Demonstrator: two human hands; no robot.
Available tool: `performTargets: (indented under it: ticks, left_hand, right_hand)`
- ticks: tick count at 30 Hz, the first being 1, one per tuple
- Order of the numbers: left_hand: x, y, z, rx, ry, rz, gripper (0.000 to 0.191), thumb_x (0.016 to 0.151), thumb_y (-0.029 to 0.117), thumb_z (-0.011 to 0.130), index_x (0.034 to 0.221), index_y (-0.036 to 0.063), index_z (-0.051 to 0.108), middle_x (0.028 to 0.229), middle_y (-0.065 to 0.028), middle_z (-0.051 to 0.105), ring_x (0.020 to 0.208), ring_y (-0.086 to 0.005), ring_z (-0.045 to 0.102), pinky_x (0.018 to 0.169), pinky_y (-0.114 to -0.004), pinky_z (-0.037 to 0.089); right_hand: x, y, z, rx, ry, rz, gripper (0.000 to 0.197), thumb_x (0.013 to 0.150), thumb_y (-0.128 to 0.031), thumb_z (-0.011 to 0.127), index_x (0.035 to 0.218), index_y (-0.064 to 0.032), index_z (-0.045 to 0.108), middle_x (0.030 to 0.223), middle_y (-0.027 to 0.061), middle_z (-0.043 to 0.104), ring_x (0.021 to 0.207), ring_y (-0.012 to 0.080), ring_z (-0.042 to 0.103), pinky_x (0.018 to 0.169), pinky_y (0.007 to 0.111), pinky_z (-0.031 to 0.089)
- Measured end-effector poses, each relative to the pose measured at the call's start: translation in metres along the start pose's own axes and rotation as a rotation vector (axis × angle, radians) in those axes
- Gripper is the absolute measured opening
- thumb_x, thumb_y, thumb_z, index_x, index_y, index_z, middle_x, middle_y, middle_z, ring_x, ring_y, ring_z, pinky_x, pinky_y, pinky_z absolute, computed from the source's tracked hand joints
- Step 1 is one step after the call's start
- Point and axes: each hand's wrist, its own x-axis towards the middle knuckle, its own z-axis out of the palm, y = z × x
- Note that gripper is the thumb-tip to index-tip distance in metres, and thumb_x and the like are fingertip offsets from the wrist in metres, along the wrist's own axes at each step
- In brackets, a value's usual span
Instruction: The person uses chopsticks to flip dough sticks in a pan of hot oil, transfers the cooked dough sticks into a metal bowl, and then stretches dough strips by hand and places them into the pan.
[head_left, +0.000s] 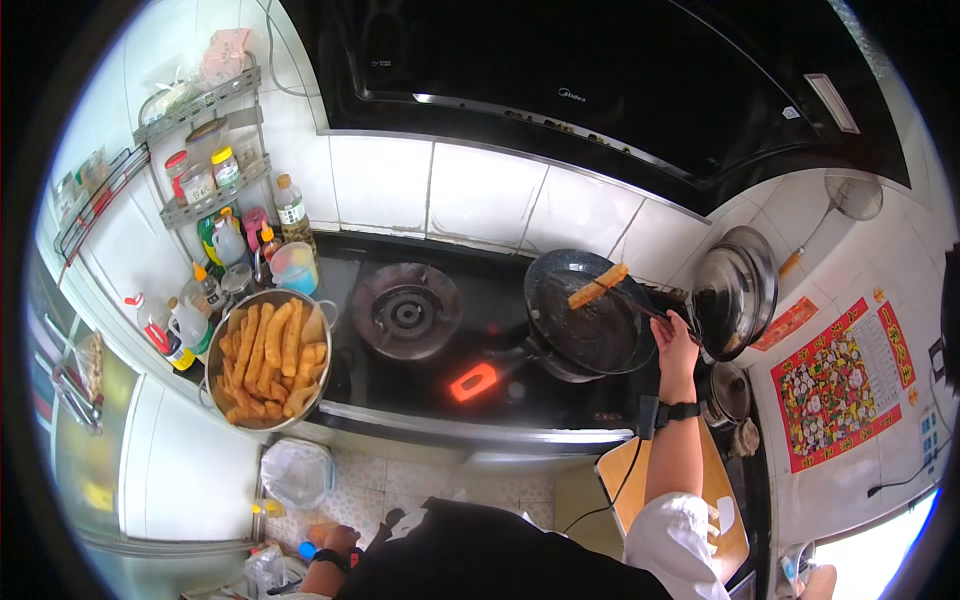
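Note:
My right hand (673, 337) is closed on dark chopsticks (646, 301) above the right side of a black frying pan (555, 330). Between their tips is a golden fried dough stick (598, 286), held over the pan. The pan sits on the right burner, its orange-ended handle (474, 382) pointing towards the lower left. At the left of the stove, a round metal pot (327, 360) with side handles holds many fried dough sticks (270, 352). My left hand (341, 538) is low at the left of my body, beside a blue round thing; whether it holds anything is unclear.
The left burner (408, 313) lies between pot and pan. Bottles and a plastic cup (294, 268) crowd the back left corner, below a wall rack (217, 202). Metal lids (731, 296) stand right of the pan. A wooden board (626, 480) lies under my right arm; the range hood (555, 105) overhangs the stove.

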Motion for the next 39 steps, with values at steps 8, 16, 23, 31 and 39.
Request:
performTargets:
  ticks: [8, 16, 23, 31, 39]
  left_hand:
    - [0.06, -0.077, 0.045, 0.023, -0.086, 0.047, 0.032, 0.077, 0.035, 0.043, 0.087, 0.0125, 0.063, 0.1, -0.0104, 0.061, 0.089, -0.0315, 0.058, 0.079, -0.043, 0.044]
    - [0.064, -0.077, 0.037, 0.133, -0.042, 0.331, 0.021, 0.072, 0.021, 0.053, 0.082, 0.006, 0.063, 0.091, -0.0142, 0.062, 0.087, -0.0329, 0.057, 0.077, -0.039, 0.046]
    - [0.059, -0.087, 0.031, 0.028, 0.008, 0.241, 0.01, 0.068, 0.014, 0.054, 0.075, 0.0088, 0.059, 0.083, -0.0131, 0.059, 0.083, -0.0308, 0.058, 0.07, -0.039, 0.048]
    - [0.066, -0.086, 0.026, 0.5, -0.045, 0.553, 0.012, 0.068, 0.014, 0.055, 0.079, 0.0104, 0.059, 0.081, -0.0115, 0.06, 0.082, -0.0301, 0.059, 0.067, -0.039, 0.049]
    - [0.07, -0.099, 0.035, 0.395, -0.017, 0.593, 0.017, 0.075, 0.024, 0.049, 0.077, 0.0103, 0.059, 0.08, -0.014, 0.06, 0.079, -0.0336, 0.059, 0.069, -0.043, 0.048]
  right_hand:
    - [-0.017, -0.026, 0.005, 0.032, -0.007, -0.063, 0.017, 0.084, -0.011, 0.053, 0.093, 0.0038, 0.056, 0.084, 0.0161, 0.061, 0.082, 0.0239, 0.061, 0.075, 0.029, 0.052]
    - [-0.036, -0.043, 0.0, 0.032, 0.051, -0.132, 0.017, 0.084, -0.01, 0.052, 0.092, 0.0048, 0.056, 0.081, 0.0158, 0.061, 0.074, 0.0244, 0.063, 0.067, 0.031, 0.055]
    - [-0.042, -0.041, 0.005, 0.013, 0.039, -0.144, 0.018, 0.085, -0.011, 0.052, 0.093, 0.0043, 0.056, 0.083, 0.0147, 0.061, 0.076, 0.0233, 0.063, 0.068, 0.029, 0.054]
    - [-0.052, -0.047, 0.006, -0.007, 0.041, -0.159, 0.019, 0.085, -0.014, 0.053, 0.095, 0.0024, 0.056, 0.085, 0.0135, 0.061, 0.077, 0.0222, 0.062, 0.071, 0.029, 0.053]
    - [-0.053, -0.097, 0.04, 0.09, -0.058, -0.44, 0.019, 0.086, -0.012, 0.052, 0.095, 0.0046, 0.055, 0.088, 0.0134, 0.059, 0.081, 0.0236, 0.061, 0.075, 0.033, 0.052]
